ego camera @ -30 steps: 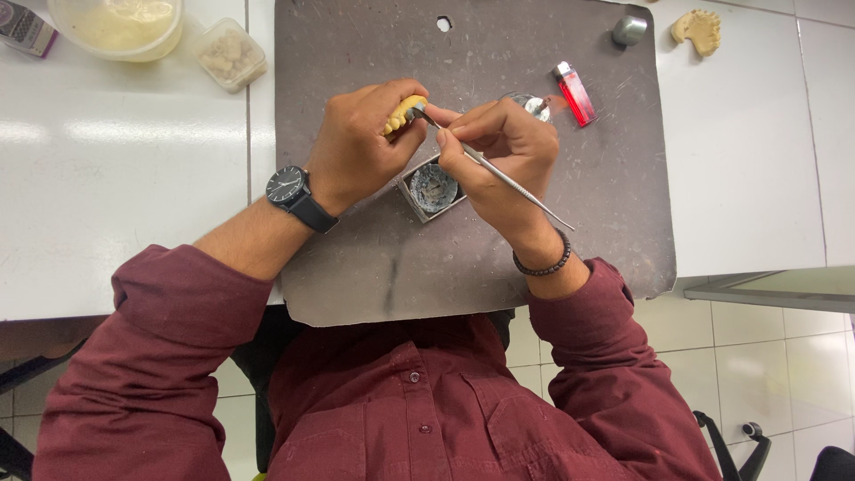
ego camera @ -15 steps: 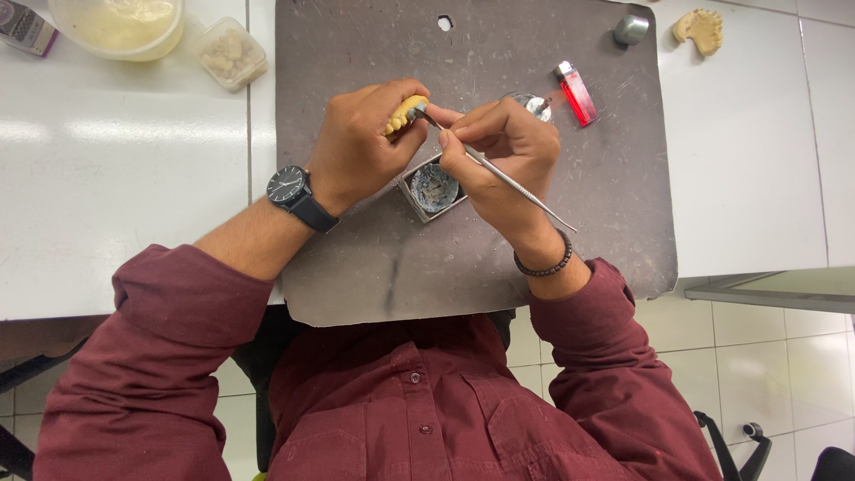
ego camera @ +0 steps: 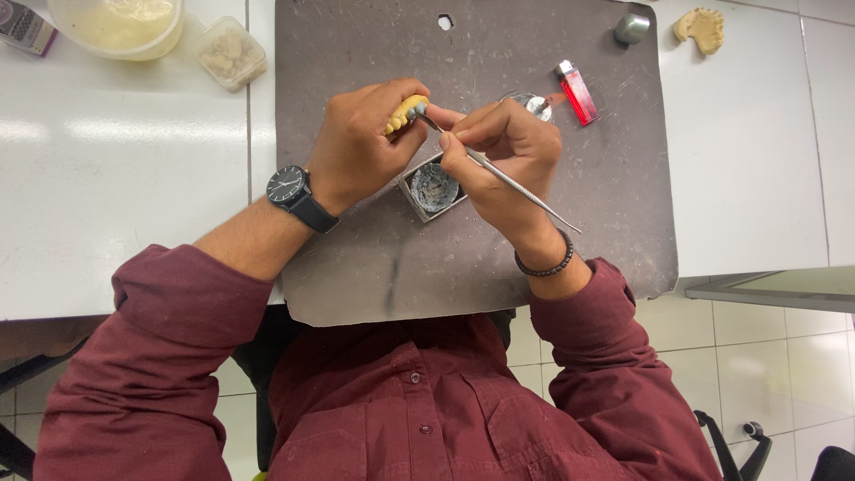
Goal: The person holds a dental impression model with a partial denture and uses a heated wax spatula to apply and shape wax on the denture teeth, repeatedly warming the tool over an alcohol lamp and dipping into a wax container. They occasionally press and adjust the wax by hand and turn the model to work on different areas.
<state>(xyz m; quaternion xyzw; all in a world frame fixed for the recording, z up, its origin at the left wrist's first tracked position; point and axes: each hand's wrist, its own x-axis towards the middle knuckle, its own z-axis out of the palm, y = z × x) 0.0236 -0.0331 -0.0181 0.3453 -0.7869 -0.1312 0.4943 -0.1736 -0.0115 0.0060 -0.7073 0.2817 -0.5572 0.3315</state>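
My left hand is closed around a small yellow dental cast, of which only the top edge shows above my fingers. My right hand pinches a thin metal carving tool like a pen, its tip touching the cast. Both hands hover over a grey work mat. Just below them sits a small square tin with dark grey material inside. A black wristwatch is on my left wrist and a bead bracelet on my right.
A red lighter and a small shiny burner lie right of my hands. A metal cap and another yellow cast are at the far right. A tub of pale material and a small clear box stand at far left.
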